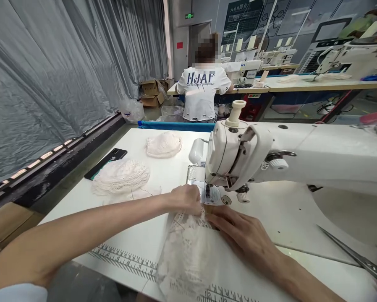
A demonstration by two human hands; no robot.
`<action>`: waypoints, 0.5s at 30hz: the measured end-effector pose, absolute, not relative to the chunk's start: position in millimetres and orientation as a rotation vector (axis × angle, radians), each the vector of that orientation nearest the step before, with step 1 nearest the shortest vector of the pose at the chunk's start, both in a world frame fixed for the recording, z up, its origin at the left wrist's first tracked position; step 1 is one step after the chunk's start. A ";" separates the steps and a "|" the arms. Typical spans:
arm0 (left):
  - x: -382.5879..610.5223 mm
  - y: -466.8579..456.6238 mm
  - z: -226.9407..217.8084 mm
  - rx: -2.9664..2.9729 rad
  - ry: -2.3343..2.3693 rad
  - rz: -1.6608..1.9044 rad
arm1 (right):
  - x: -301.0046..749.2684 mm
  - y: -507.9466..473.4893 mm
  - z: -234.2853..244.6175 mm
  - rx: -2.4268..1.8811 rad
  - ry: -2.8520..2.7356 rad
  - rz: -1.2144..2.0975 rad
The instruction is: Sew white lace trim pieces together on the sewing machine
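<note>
Head view: white lace fabric (190,251) lies on the tabletop (141,237), its long axis running from beside the sewing machine's presser foot (208,191) toward the wearer. Of the hands, the left hand (188,199) curls closed on its far end; the right hand (242,228), fingers extended, touches its right edge.

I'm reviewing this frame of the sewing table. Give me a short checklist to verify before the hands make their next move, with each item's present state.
1. Left hand at the lace piece: ok, curled at its far end; the grip itself is hidden.
2. Right hand beside the lace: ok, fingers extended at its right edge.
3. Presser foot down on fabric: cannot tell, too small to see.
4. Scissors clear of both hands: ok, lying apart at the right.
5. Black phone-like object uncovered: not ok, a lace pile overlaps it.
</note>
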State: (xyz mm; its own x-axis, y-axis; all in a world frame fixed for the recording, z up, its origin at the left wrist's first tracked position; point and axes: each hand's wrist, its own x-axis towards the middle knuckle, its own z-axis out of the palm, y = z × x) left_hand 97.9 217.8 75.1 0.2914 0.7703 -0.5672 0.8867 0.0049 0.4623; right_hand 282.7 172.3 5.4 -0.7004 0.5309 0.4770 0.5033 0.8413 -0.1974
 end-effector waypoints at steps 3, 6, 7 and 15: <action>98.5 217.0 77.1 1.787 1.512 -0.219 | 279.2 170.9 7.6 -0.706 -2.516 -0.012; 98.5 216.6 78.1 1.798 1.525 -0.222 | 278.0 169.9 10.3 -0.696 -2.548 -0.059; 98.4 216.6 78.3 1.801 1.523 -0.225 | 278.0 169.6 10.9 -0.685 -2.562 -0.083; 100.6 228.3 78.8 1.861 1.494 -0.363 | 282.0 168.6 10.3 -0.583 -2.618 -0.265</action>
State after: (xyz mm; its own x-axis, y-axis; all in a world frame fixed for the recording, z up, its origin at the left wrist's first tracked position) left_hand 100.6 228.3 78.8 0.2911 0.7336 -0.6140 0.9336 -0.0778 0.3497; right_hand 282.0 168.6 10.3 -0.8133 0.3570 0.4595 0.4419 0.8926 0.0887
